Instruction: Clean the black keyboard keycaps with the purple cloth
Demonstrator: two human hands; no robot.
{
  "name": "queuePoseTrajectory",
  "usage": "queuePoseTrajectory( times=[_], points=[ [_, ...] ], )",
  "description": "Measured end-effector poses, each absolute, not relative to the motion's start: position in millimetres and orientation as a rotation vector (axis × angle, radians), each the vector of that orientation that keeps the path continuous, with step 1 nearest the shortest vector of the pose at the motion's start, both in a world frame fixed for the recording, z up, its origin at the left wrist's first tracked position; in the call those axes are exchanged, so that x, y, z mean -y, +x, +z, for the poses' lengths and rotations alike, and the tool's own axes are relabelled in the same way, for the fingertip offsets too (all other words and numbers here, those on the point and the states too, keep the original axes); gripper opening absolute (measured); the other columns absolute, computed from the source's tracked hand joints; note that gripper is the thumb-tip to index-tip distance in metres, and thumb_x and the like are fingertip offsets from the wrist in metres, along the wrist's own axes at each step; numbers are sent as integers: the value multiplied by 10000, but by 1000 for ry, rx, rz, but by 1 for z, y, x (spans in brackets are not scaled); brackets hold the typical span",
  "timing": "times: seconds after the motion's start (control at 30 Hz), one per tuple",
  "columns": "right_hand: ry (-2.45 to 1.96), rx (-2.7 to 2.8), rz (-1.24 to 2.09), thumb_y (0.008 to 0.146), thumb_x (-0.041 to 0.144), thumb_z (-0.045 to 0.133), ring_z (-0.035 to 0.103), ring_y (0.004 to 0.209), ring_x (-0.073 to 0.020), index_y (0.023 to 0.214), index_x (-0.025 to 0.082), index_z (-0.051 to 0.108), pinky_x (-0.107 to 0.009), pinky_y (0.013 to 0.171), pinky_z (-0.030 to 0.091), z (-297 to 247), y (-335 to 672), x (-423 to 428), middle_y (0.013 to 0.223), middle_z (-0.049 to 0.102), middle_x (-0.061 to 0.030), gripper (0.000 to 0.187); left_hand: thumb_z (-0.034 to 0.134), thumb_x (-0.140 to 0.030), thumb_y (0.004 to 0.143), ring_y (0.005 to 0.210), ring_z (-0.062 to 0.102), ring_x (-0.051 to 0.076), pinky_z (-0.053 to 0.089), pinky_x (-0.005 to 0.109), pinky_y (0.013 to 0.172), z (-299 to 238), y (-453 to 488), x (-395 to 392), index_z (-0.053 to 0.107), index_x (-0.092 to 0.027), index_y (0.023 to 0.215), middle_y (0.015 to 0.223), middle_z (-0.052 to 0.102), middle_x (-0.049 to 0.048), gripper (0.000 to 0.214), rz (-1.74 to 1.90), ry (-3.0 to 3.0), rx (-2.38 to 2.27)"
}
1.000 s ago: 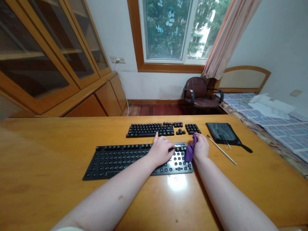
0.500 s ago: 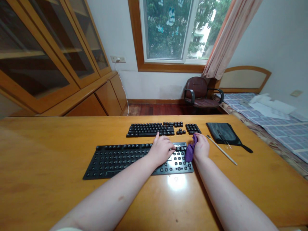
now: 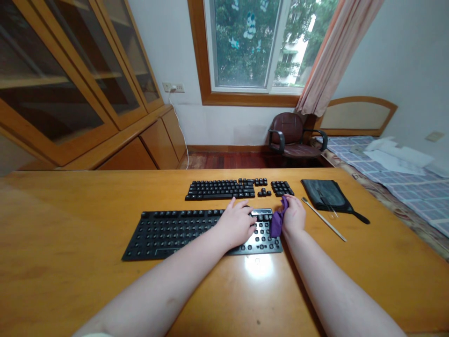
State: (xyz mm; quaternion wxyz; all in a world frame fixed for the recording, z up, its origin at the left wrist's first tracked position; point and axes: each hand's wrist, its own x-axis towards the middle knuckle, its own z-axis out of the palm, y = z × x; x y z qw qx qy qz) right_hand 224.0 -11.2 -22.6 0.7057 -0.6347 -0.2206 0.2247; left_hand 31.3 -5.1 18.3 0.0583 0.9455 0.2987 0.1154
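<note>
A black keyboard (image 3: 168, 238) with most of its keycaps off lies on the wooden table; only its top row still carries caps. Over its right half rests my left hand (image 3: 236, 224), open with the fingers spread, partly hiding the key switches. A purple cloth (image 3: 276, 225) is gripped in my right hand (image 3: 293, 216) at the keyboard's right end, and it hangs over the right edge of the number pad. Behind the keyboard, the removed keycaps (image 3: 219, 189) are laid out in keyboard order, with the number-pad caps (image 3: 282, 188) in a separate block.
To the right lie a thin brush (image 3: 324, 219) and a black pouch (image 3: 322, 194) with a wire keycap puller (image 3: 329, 208) on it. The table (image 3: 70, 243) extends left and forward. Beyond stand a chair (image 3: 287, 133), a bed and a glass-door cabinet (image 3: 70, 70).
My left hand has shifted slightly and its fingers are more spread. The right hand and purple cloth stay almost in place.
</note>
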Motion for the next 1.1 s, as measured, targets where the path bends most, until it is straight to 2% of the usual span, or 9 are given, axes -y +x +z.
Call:
queuePoseTrajectory(
  times=[0.17, 0.27, 0.47, 0.57, 0.73, 0.9, 1.1],
  points=[
    [-1437, 510, 497, 678, 285, 502, 527, 546, -141, 774, 140, 648, -258, 485, 400, -24, 225, 12, 688, 605, -19, 227, 451, -295, 876, 952, 566, 210, 289, 459, 1036, 16, 32, 4, 693, -201, 848, 875, 671, 61, 262, 527, 2872, -957],
    [-1432, 510, 519, 685, 295, 499, 498, 490, -130, 796, 145, 642, -255, 454, 386, -27, 226, 11, 651, 595, -8, 235, 412, -271, 889, 854, 578, 205, 335, 442, 993, 14, 31, 1, 669, -165, 780, 802, 656, 78, 298, 645, 2841, -1119],
    [-1461, 566, 447, 697, 304, 495, 554, 577, -157, 793, 139, 654, -270, 523, 420, -33, 230, 9, 689, 623, -32, 249, 452, -264, 862, 830, 596, 213, 358, 453, 972, 11, 30, -3, 645, -165, 804, 802, 653, 72, 225, 575, 2799, -1233],
    [-1478, 564, 455, 701, 303, 493, 574, 638, -171, 802, 138, 658, -279, 568, 435, -30, 229, 11, 746, 640, -45, 254, 501, -268, 826, 847, 606, 223, 392, 443, 939, 13, 29, -4, 641, -186, 903, 869, 654, 65, 180, 494, 2790, -1206],
    [-1480, 711, 503, 702, 304, 532, 593, 806, -198, 796, 139, 679, -309, 726, 450, -17, 219, 15, 825, 668, -67, 240, 549, -284, 803, 925, 606, 241, 452, 381, 859, 15, 24, -11, 618, -224, 1045, 977, 648, 71, 259, 361, 2701, -1170],
    [-1441, 833, 635, 681, 334, 624, 593, 785, -194, 857, 154, 680, -335, 745, 454, -18, 213, 15, 817, 663, -50, 258, 571, -303, 806, 955, 605, 233, 475, 339, 827, 11, 21, -22, 623, -228, 1056, 1027, 654, 56, 266, 359, 2628, -1134],
    [-1423, 837, 490, 767, 380, 578, 583, 669, -156, 943, 161, 627, -299, 658, 458, -21, 203, 26, 718, 617, -17, 285, 588, -315, 792, 945, 604, 227, 477, 336, 818, 8, 20, -23, 638, -241, 1037, 1000, 664, 44, 261, 386, 2651, -1099]
  ],
)
